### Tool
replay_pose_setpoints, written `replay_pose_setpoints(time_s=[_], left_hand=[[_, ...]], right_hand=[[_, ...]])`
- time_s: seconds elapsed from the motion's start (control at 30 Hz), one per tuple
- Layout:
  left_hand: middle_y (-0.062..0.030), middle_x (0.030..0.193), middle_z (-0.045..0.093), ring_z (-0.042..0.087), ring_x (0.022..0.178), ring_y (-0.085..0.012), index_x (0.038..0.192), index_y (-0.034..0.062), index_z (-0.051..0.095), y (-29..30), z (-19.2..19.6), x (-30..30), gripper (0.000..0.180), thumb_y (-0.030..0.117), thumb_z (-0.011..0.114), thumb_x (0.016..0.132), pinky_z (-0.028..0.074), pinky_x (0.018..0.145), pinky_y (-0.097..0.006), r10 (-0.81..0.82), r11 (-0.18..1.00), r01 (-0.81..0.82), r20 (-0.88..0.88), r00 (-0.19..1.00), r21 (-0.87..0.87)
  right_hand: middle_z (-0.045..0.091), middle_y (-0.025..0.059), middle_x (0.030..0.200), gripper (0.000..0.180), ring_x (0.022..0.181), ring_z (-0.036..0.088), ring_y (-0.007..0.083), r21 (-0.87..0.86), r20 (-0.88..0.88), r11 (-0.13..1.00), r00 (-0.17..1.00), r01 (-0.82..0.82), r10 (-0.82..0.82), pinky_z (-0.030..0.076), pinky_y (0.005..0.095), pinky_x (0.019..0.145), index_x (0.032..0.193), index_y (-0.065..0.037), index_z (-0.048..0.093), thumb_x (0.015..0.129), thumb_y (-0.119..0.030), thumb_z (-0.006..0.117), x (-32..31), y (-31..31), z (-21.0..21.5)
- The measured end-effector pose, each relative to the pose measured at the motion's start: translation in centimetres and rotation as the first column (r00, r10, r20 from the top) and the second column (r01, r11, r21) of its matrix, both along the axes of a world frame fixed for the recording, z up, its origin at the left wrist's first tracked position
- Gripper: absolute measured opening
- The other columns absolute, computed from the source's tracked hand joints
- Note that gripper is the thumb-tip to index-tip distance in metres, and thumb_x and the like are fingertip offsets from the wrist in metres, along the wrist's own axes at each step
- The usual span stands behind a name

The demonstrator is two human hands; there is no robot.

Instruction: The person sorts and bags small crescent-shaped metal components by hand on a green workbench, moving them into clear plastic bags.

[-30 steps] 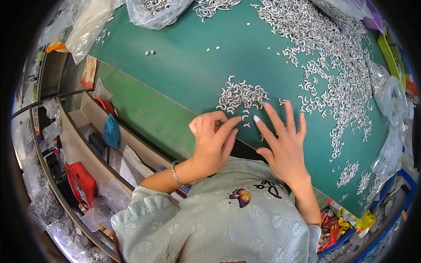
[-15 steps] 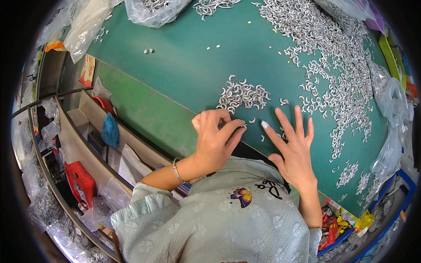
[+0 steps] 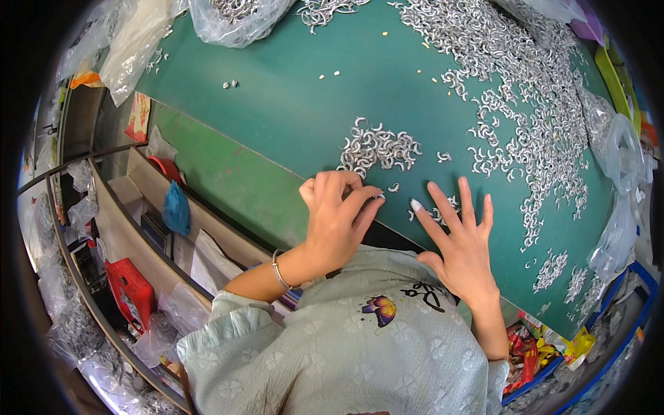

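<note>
Thumb and forefinger of my left hand [image 3: 333, 220] pinch a small silvery curved metal piece [image 3: 380, 196], mostly covered by the fingertips. My right hand [image 3: 462, 256] is spread above the green tabletop [image 3: 290, 90], fingers apart and holding nothing; its index fingertip has a white covering. Just beyond my left hand lies a small pile of curved metal pieces [image 3: 384, 149]. One loose curved piece [image 3: 393, 187] rests between that pile and my hands. A few more pieces [image 3: 453, 203] lie around my right fingers, partly hidden by them.
A large spread of similar metal pieces [image 3: 526, 117] covers the table's right side. Clear plastic bags [image 3: 238, 21] stand at the far edge and the right. On the left is a shelf unit [image 3: 207, 259] with a red basket [image 3: 130, 290]. A blue-edged crate [image 3: 622, 318] sits at lower right.
My right hand has drawn slightly back toward me, its fingers still spread. The left hand keeps its pinch nearly in place. The whole view has shifted a little.
</note>
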State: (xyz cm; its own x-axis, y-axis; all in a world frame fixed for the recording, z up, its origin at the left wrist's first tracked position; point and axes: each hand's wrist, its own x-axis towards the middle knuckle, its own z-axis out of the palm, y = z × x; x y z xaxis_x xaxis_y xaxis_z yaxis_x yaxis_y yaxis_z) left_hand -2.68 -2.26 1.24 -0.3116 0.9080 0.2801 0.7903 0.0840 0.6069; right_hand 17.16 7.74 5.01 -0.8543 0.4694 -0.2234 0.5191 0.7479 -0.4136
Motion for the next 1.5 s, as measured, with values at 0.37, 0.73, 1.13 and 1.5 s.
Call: replay_pose_setpoints(time_s=[0.37,0.73,1.13,1.5], left_hand=[[-0.0021,0.088,0.058,0.053,0.079,-0.0188,0.094,0.0077,0.068,1.9,-0.8,4.7,0.024,0.005,0.077,0.071,0.032,0.073,-0.034,-0.189,0.979,0.18,0.085,0.978,0.098],[-0.0091,0.1,0.064,0.058,0.088,-0.0266,0.098,0.0025,0.069,-0.4,-0.1,2.1,0.032,-0.006,0.074,0.067,0.04,0.077,-0.038,-0.2,0.971,0.186,0.08,0.977,0.152],[-0.004,0.104,0.059,0.052,0.096,-0.0235,0.105,0.0074,0.068,2.1,0.0,-0.7,0.031,0.005,0.073,0.074,0.031,0.083,-0.039,-0.142,0.987,0.151,-0.155,0.978,0.049],[-0.0065,0.117,0.052,0.046,0.108,-0.0281,0.111,0.013,0.066,2.0,-0.5,-1.2,0.038,0.008,0.074,0.075,0.031,0.087,-0.045,-0.071,0.997,0.073,-0.115,0.991,0.006]], right_hand=[[0.036,0.0131,0.151,0.078,0.142,0.028,0.036,-0.049,-0.185,0.985,0.968,0.163,-0.169,0.014,0.0609,0.112,0.142,-0.001,0.039,0.081,-0.042,0.063,2.5,-0.2,-0.9],[0.037,0.0057,0.151,0.062,0.141,0.029,0.0323,-0.033,-0.186,0.999,0.982,-0.036,0.029,0.027,0.0521,0.112,0.135,-0.011,0.051,0.078,-0.029,0.071,-0.1,-0.1,-1.3],[0.041,0.0087,0.147,0.053,0.138,0.035,0.0343,0.011,-0.246,0.995,0.964,0.102,-0.096,0.027,0.0535,0.111,0.129,-0.002,0.054,0.081,-0.018,0.069,2.7,-1.3,-2.3],[0.038,0.0081,0.149,0.055,0.142,0.027,0.0336,0.129,-0.216,0.99,0.976,0.055,-0.026,0.02,0.0624,0.108,0.13,-0.001,0.052,0.082,-0.024,0.069,-2.3,1.2,-1.7]])
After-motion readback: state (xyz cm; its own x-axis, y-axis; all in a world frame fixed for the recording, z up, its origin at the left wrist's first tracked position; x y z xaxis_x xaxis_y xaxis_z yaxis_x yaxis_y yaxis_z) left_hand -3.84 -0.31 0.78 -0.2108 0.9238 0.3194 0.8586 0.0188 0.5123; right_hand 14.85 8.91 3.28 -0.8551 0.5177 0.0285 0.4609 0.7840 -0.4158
